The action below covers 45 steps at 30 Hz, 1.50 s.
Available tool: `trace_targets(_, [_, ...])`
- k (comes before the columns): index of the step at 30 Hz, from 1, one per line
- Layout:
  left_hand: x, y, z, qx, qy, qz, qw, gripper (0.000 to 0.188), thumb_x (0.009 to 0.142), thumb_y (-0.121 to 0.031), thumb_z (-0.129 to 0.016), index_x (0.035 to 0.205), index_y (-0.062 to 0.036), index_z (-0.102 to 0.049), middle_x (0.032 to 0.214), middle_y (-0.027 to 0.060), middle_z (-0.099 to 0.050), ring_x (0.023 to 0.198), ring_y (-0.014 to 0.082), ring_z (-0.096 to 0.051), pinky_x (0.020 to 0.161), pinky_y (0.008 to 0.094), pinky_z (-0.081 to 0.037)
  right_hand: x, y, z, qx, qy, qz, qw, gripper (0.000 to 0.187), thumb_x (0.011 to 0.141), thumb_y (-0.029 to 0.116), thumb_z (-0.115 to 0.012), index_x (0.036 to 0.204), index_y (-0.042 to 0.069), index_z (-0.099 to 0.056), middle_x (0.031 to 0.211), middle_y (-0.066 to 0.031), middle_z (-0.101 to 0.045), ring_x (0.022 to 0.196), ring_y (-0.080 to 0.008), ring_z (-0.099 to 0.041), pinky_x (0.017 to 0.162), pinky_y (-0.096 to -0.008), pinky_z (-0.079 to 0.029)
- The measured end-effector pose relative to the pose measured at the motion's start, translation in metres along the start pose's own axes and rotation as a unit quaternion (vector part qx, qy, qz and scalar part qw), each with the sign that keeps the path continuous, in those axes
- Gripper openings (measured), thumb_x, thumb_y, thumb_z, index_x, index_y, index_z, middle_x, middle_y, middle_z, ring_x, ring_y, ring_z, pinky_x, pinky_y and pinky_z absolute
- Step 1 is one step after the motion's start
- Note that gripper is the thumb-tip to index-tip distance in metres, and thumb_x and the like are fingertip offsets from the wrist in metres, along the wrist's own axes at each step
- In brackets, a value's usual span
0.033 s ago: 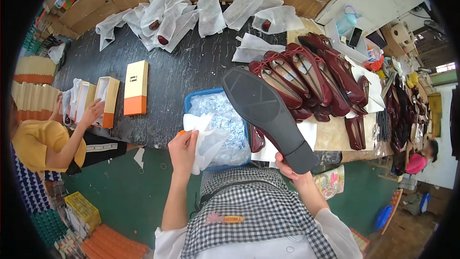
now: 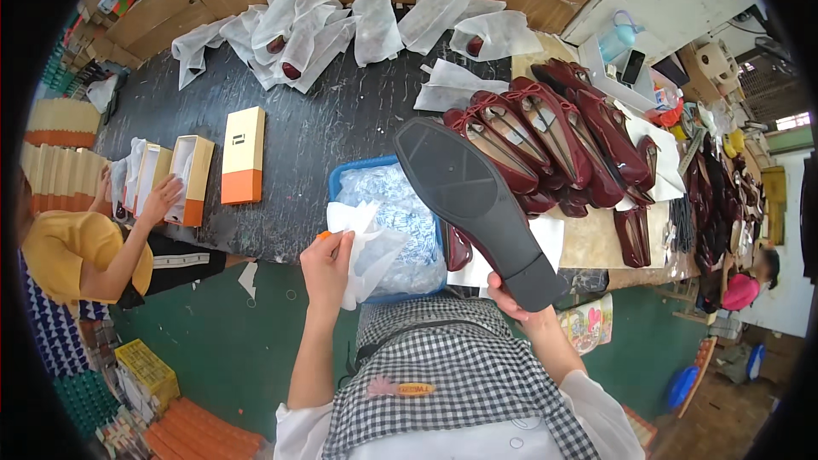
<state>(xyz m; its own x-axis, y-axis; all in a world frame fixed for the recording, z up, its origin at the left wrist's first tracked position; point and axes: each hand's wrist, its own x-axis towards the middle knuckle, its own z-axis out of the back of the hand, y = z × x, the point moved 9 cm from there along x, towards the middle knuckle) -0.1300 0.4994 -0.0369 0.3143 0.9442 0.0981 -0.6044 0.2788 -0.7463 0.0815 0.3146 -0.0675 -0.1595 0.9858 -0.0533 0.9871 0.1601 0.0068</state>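
Note:
My right hand (image 2: 511, 298) grips a flat shoe (image 2: 456, 179) by its heel end. Its black sole faces me, with the toe pointing up and to the left, and the upper is mostly hidden behind it. In my left hand (image 2: 326, 268) a thin white sheet (image 2: 362, 247) is pinched between the fingertips. Something small and orange shows at those fingers, too small to name. Behind the sheet, a blue basket (image 2: 335, 177) holds many small clear plastic packets. Several dark red ballet flats (image 2: 545, 132) with bows lie piled just beyond the shoe on the right.
White shoe bags (image 2: 375, 25), some with red toes showing, line the black table's (image 2: 341, 111) far side. A closed shoebox (image 2: 243, 153) stands at left. A co-worker's hand (image 2: 160, 198) touches an open shoebox (image 2: 189, 179). A white bin (image 2: 609, 77) holds a bottle and a phone.

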Motion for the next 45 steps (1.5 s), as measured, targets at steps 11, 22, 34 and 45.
trace_targets(11, [0.010, 0.010, 0.019, 0.035, -0.044, -0.024, 0.998, 0.017, 0.080, -0.013, -0.066, 0.077, 0.0035, -0.064, 0.057, 0.0149, -0.051, 0.049, 0.0240, -0.046, 0.048, 0.0353, -0.034, 0.016, -0.026, -0.035, -0.440, -0.037, -0.181, 0.879, 0.078, 0.077, 0.033, -0.068, 0.137, -0.002, -0.032, 0.122, -0.0243, -0.053, 0.113, -0.0265, -0.053, 0.097, -0.0343, -0.041])
trace_targets(22, [-0.044, -0.036, 0.048, -0.050, -0.108, -0.085, 0.989, 0.017, 0.076, -0.007, -0.067, 0.064, -0.0003, -0.056, 0.053, 0.0060, -0.046, 0.046, 0.0148, -0.043, 0.043, 0.0295, -0.033, 0.176, -0.089, -0.013, -0.666, -0.055, -0.210, 0.714, 0.047, 0.086, 0.019, -0.061, 0.127, 0.001, -0.045, 0.108, -0.0122, -0.061, 0.099, -0.0200, -0.060, 0.085, -0.0318, -0.049])
trace_targets(34, [-0.020, 0.057, 0.046, -0.242, -0.116, 0.146, 0.952, 0.017, 0.086, -0.007, -0.060, 0.076, 0.0073, -0.059, 0.062, -0.0056, -0.045, 0.059, 0.0021, -0.037, 0.050, 0.0208, -0.028, 0.152, 0.003, -0.023, -0.894, -0.041, 0.079, 0.438, 0.014, 0.079, 0.018, -0.064, 0.086, 0.006, -0.065, 0.073, -0.0087, -0.065, 0.067, -0.0244, -0.061, 0.063, -0.0350, -0.049])
trace_targets(45, [-0.008, -0.009, 0.013, -0.080, -0.018, 0.002, 0.997, 0.013, 0.079, -0.008, -0.067, 0.082, 0.0052, -0.065, 0.054, 0.0025, -0.043, 0.050, 0.0073, -0.037, 0.046, 0.0259, -0.028, 0.107, 0.145, -0.006, -0.939, -0.207, 0.014, 0.276, 0.030, 0.077, 0.023, -0.069, 0.100, 0.005, -0.063, 0.110, -0.0077, -0.057, 0.103, -0.0174, -0.052, 0.085, -0.0312, -0.043])
